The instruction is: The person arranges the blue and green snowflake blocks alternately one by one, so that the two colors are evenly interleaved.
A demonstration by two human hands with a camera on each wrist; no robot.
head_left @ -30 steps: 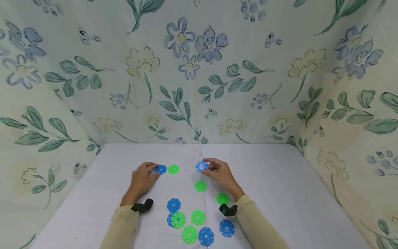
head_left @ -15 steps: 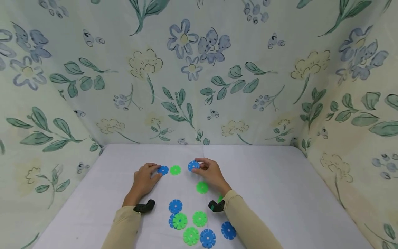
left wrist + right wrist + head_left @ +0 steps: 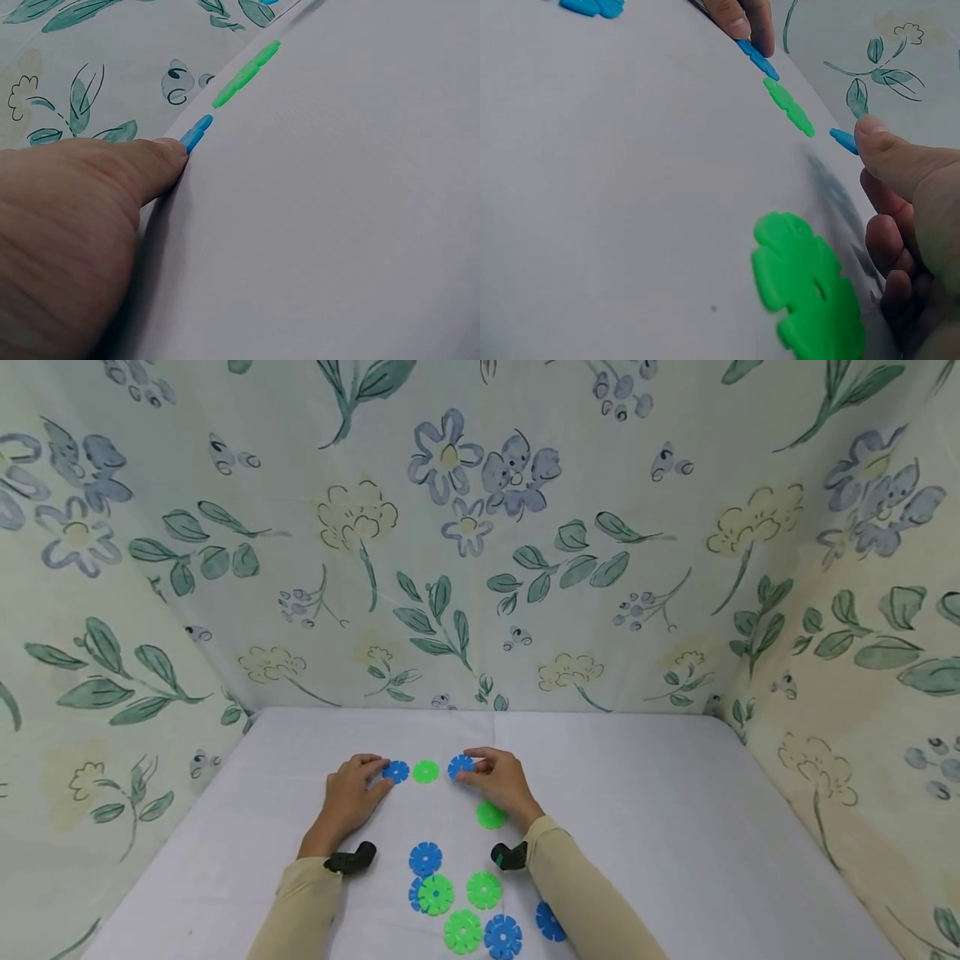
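Note:
My left hand (image 3: 350, 795) holds the near edge of a blue interlocking snowflake disc (image 3: 397, 772) lying flat on the table, thumb and index finger at its left side. Just right of it lies a green snowflake disc (image 3: 426, 772). My right hand (image 3: 504, 785) pinches another blue disc (image 3: 461, 767) between thumb and index finger, a short gap right of the green one. In the right wrist view this held blue disc (image 3: 844, 140) is slightly above the cloth, its shadow below. A second green disc (image 3: 491, 814) lies under the right hand's wrist side.
Nearer me lie several more discs: a blue one (image 3: 425, 858), a green one (image 3: 436, 894) overlapping a blue one, green discs (image 3: 483, 890) and blue ones (image 3: 502, 937). My right sleeve partly covers a blue disc (image 3: 550, 922). Flowered cloth (image 3: 480, 568) walls the white table (image 3: 645, 793).
My right hand has carried its blue disc leftward and then lower, close to the green disc. The left hand stays on its blue disc. The right forearm now hides a green disc.

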